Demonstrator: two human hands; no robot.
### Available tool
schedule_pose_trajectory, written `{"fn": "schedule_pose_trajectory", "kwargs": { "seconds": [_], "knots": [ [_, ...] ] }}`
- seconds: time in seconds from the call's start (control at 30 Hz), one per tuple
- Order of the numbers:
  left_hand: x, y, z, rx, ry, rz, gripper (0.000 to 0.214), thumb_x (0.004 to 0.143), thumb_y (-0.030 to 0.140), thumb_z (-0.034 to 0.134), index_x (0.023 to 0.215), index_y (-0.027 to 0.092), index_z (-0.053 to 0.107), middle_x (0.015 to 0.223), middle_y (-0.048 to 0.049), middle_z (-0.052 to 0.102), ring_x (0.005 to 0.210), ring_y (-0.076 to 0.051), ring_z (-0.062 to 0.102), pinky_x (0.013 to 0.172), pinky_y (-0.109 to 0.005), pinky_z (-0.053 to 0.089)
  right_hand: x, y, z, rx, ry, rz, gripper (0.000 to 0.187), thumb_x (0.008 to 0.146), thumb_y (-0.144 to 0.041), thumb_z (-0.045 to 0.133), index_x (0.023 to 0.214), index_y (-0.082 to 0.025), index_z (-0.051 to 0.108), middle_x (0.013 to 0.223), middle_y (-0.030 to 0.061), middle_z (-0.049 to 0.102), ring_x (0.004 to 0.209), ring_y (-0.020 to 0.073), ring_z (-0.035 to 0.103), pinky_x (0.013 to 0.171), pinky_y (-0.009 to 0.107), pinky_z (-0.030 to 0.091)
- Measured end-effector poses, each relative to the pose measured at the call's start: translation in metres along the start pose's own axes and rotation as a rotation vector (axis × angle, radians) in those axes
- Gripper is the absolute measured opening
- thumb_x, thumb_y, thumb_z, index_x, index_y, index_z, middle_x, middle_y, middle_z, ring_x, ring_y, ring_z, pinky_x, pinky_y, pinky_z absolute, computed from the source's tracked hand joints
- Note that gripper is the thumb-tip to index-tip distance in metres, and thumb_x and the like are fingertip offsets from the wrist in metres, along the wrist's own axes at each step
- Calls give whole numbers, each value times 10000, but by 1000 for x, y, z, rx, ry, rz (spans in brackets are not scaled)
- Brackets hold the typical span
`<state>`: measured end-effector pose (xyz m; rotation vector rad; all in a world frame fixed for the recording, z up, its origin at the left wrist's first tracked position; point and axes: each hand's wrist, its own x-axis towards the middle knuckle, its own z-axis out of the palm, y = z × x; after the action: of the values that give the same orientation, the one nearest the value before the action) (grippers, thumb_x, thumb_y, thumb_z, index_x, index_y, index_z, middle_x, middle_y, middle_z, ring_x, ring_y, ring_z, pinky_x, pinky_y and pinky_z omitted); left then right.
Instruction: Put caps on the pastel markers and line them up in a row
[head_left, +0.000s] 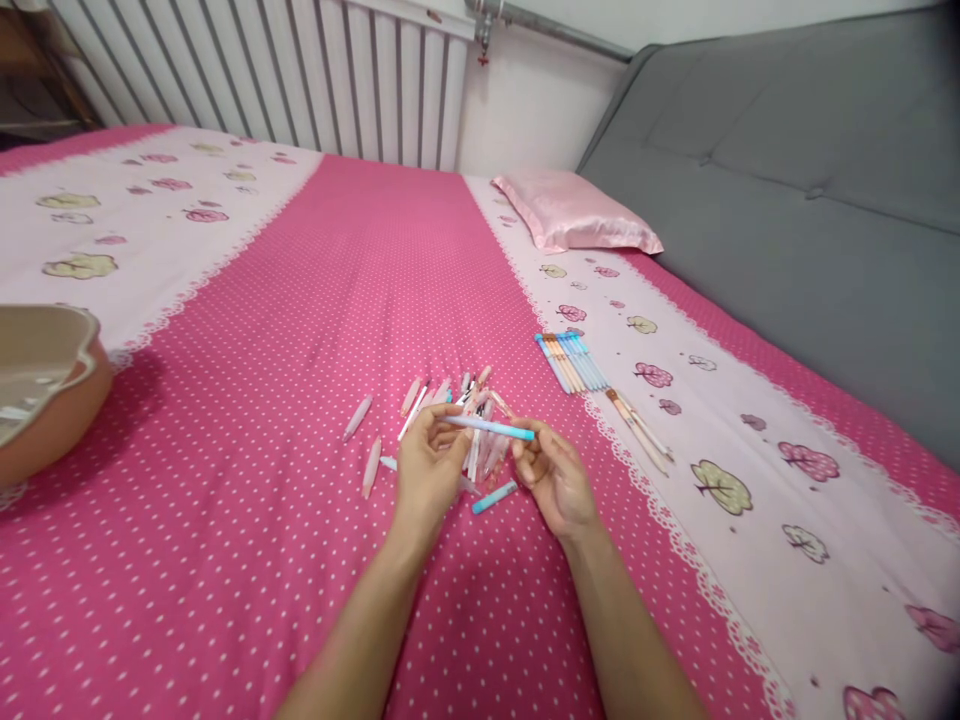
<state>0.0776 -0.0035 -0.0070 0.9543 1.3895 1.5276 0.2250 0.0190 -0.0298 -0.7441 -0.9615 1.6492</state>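
Observation:
A pale lilac-blue pen [487, 427] with a bright blue end lies level above the bed. My left hand [429, 465] is closed round its left part, thumb and fingers gripping the barrel. At the blue end, the fingertips of my right hand [559, 482] pinch the pen. Below and behind both hands spreads a loose pile of pen parts [480, 460], with pinkish barrels and thin white refills, partly hidden by my hands. A short blue pen piece [495, 497] rests just in front of the pile. Two pinkish barrels [373, 468] lie apart to the left.
A neat row of blue and peach pens [574, 362] lies to the right, with a few brown-topped pens [637, 430] nearer me. An orange-pink basin [52, 400] stands at far left. Behind are a pink pillow [577, 212], grey headboard [780, 150] and white radiator [300, 80].

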Motion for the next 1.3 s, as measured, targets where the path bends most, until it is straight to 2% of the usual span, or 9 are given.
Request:
{"fn": "schedule_pose_trajectory", "kwargs": {
  "seconds": [0.23,0.33,0.5,0.6,0.73,0.83,0.93,1.07,1.3],
  "knots": [
    [-9,9,-3,746,90,124,242,767,272,548,984,239,649,635,5,594,604,-162,555,585,-275,392,0,3,-1,-31,52,-44,194,774,-349,624,901,-208,663,641,-25,584,416,40,364,391,176,251],
    [-10,15,-7,943,163,199,228,770,317,560,951,267,690,684,-14,586,622,-177,534,570,-286,355,-1,2,0,-16,23,-39,223,776,-357,624,949,-219,654,681,-21,593,428,40,365,398,178,254],
    [2,15,-23,901,287,400,219,756,337,562,847,193,701,771,-57,566,786,-215,520,741,-339,394,-1,-1,2,-10,3,-7,366,751,-360,649,1097,-250,601,777,-15,599,463,45,365,396,180,249],
    [11,14,-34,734,276,259,263,776,384,513,825,170,657,790,-59,589,798,-213,531,737,-339,401,-1,-1,1,-15,51,-8,298,736,-330,664,1016,-232,631,738,-24,578,466,43,355,399,172,256],
    [16,12,-38,317,183,-21,293,794,423,440,772,159,566,668,-16,568,548,-137,494,543,-266,387,0,1,-1,-20,92,-6,249,729,-319,669,956,-220,643,715,-30,566,470,43,354,403,167,261],
    [18,7,-34,129,158,-127,276,780,422,454,767,158,533,579,32,490,417,-91,371,444,-233,319,0,1,-1,-30,90,-2,252,733,-330,663,955,-213,641,709,-27,565,475,47,355,406,167,268],
    [19,-2,-32,211,159,-93,265,788,416,449,743,170,538,555,37,462,432,-101,374,447,-231,311,0,0,-1,-44,95,-3,264,730,-340,664,955,-204,638,706,-23,564,476,50,358,404,169,271],
    [20,-12,-34,528,94,-13,265,825,398,395,762,190,547,567,9,504,513,-153,472,486,-251,317,0,0,0,-45,99,3,261,730,-336,665,951,-199,638,707,-24,559,477,47,361,406,165,274],
    [14,0,-32,873,-13,32,287,860,342,316,787,183,544,615,-29,560,619,-199,547,546,-270,330,-1,1,1,-61,89,8,256,730,-335,666,947,-202,637,705,-22,559,477,48,362,404,166,280]
  ]
}}
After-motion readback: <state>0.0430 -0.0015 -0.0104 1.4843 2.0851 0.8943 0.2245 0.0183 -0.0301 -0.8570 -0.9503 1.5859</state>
